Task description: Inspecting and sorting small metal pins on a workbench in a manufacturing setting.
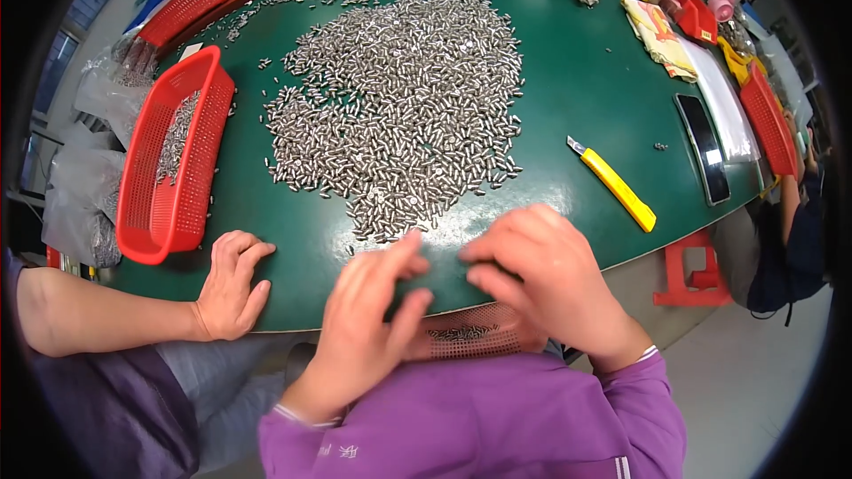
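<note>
Left hand: left hand lies at the table's near edge, fingers spread and slightly curled, fingertips touching the green table top; whether a pin sits under them, I cannot tell.
Right hand: right hand lies just beside it at 3 o'clock, fingers bent and drawn close together, tips pressed toward the table edge; no pinched part shows.
Work pieces: the heap of small metal pins spreads from 12 o'clock of the hands across the middle of the green table; its nearest stragglers lie just ahead of the fingertips.
Catch basket: a red mesh basket sits below the table edge between the hands, a few pins in it, largely hidden by the hands.
Neighbour: another person's hand rests on the edge at 9 o'clock, near the long red basket.
Risk, spill: judged likely that pins swept over the edge miss the partly covered basket and drop to the floor.
Risk, blade: the yellow utility knife lies at 1 o'clock of the right hand; a wide sweep could strike it.
Risk, rolling: round pins roll readily; a brisk push could scatter them toward the neighbour.
</note>
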Demonstrator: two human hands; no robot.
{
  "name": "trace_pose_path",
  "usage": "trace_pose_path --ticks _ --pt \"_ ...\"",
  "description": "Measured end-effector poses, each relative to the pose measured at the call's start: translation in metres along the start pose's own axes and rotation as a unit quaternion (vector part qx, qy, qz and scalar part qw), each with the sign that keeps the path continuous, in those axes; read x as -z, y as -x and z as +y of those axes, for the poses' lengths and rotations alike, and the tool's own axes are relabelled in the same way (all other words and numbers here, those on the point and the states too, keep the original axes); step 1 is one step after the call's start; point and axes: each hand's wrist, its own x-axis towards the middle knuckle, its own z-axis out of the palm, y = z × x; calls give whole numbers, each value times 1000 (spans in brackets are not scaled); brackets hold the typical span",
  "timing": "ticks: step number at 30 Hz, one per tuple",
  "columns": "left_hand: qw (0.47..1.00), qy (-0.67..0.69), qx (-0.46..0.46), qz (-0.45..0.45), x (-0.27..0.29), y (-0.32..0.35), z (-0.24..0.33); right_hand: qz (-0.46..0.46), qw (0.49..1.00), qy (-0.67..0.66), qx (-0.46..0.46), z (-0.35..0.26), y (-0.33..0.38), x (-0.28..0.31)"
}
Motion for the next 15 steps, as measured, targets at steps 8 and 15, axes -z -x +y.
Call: trace_pose_path --ticks 8,15 --pt "991 -96 -6 91 -21 -24 -10 60 997 30 43 7 -27 -37" --pt "999 -38 0 27 -19 -17 -4 37 999 -1 35 3 -19 -28"
